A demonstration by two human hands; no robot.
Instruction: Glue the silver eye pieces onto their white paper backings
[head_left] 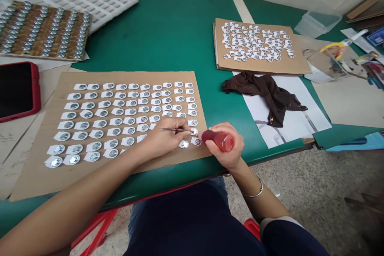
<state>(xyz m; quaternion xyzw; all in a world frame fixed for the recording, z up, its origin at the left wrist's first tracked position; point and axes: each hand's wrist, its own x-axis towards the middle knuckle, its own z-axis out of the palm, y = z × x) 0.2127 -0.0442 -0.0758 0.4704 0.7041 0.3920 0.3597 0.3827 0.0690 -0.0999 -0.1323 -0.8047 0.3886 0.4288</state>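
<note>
Right hand grips red bottle; left hand pinches tweezers beside.

Bottle nozzle hidden by right hand; phone cut off left.

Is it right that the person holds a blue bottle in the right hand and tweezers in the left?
Not quite. In the head view the bottle in the right hand is red, not blue. The left hand does hold tweezers.

Two cardboard sheets, one phone
</note>
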